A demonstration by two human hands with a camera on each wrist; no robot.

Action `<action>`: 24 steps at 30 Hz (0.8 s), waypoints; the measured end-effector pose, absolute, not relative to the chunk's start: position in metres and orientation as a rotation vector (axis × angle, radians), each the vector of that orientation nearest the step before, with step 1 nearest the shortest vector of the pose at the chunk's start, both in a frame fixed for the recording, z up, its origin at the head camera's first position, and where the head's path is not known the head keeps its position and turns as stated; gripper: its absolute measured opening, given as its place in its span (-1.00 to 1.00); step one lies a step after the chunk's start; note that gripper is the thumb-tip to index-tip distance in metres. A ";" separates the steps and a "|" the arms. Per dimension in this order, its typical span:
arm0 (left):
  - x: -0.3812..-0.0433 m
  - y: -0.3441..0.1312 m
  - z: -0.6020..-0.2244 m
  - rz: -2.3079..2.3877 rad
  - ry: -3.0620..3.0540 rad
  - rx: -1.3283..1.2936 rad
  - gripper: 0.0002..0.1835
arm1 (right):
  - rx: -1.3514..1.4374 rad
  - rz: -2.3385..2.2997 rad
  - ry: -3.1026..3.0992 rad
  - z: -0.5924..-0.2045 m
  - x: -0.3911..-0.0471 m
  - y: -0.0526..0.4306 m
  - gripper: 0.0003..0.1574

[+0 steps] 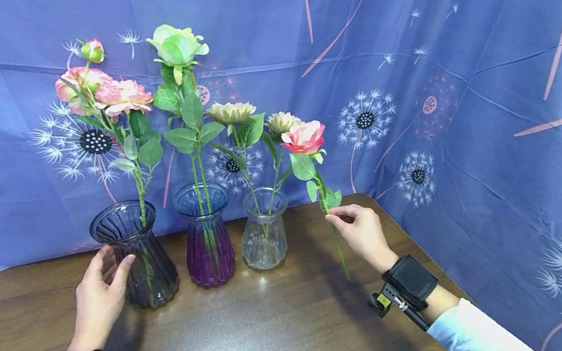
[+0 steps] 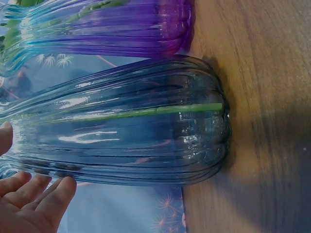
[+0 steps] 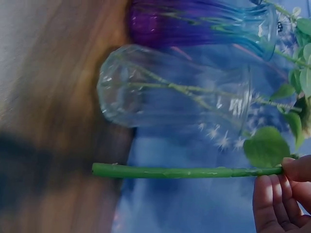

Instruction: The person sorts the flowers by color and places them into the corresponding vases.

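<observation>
On the left, my left hand [image 1: 101,293] holds the neck of a dark grey ribbed glass vase [image 1: 151,271], thumb on the near side and fingers on the other. That vase stands upright with pink flowers [image 1: 123,97] in it; one green stem shows through its glass in the left wrist view. My right hand [image 1: 363,233] pinches the green stem [image 3: 189,172] of a single pink artificial rose [image 1: 304,138]. The rose is upright, right of a clear glass vase [image 1: 265,244], its stem's lower end outside any vase. Pale flowers [image 1: 231,113] stand in the clear vase.
Between the dark and clear vases stands a blue-to-purple glass vase [image 1: 210,257] with a tall light-green rose [image 1: 178,46]. All three vases sit near the back edge of a brown wooden table [image 1: 291,324]. A blue dandelion-print cloth [image 1: 261,34] hangs behind and to the right.
</observation>
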State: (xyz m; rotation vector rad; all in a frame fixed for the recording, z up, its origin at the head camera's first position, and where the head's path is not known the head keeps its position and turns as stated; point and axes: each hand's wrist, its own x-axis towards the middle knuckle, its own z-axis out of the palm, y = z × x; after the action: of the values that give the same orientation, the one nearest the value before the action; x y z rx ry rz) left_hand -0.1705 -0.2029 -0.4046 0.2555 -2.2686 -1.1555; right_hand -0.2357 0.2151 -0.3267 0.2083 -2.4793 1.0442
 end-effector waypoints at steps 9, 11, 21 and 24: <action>-0.170 -0.202 -0.403 -1.159 -2.273 0.263 -0.40 | 0.290 1.168 -2.406 -0.309 -0.241 0.189 -0.83; -0.171 -0.202 -0.403 -1.153 -2.272 0.261 -0.40 | 0.310 1.197 -2.391 -0.305 -0.242 0.183 -0.82; -0.171 -0.201 -0.403 -1.162 -2.268 0.260 -0.41 | 0.376 1.282 -2.347 -0.284 -0.244 0.154 -0.82; -0.170 -0.202 -0.403 -1.163 -2.277 0.264 -0.40 | 0.396 1.341 -2.322 -0.279 -0.246 0.147 -0.81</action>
State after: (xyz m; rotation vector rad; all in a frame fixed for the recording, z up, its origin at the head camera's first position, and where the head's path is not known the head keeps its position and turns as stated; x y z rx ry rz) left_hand -0.1702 -0.2016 -0.4025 0.2644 -2.2771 -1.1629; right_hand -0.2458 0.1467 -0.2790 0.3959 -2.3216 1.3411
